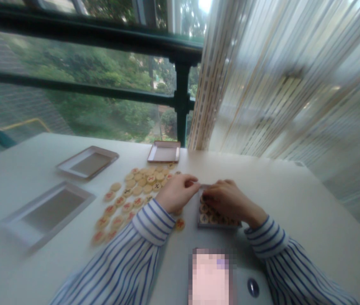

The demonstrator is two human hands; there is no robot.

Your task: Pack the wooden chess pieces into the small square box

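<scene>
My left hand (179, 191) reaches over the right side of a spread of round wooden Chinese chess pieces (138, 189). Its thumb and forefinger are slightly apart by the near left corner of a shallow box (219, 226), with no piece visible between them. Rows of Chinese chess pieces (213, 218) fill the part of the box I can see. Over that box my right hand (227, 201) is bent down, fingers curled and tips pressed among the pieces. What those fingers hold is hidden. One red-marked piece (180, 224) lies by my left wrist, left of the box.
Two shallow trays or lids (92, 148) (81, 192) lie at the left of the white table (278, 182). Another small tray (163, 162) stands at the far edge. In front are a blurred-out phone-like panel (211, 275) and a dark oval (253, 287). A curtain (262, 84) hangs behind.
</scene>
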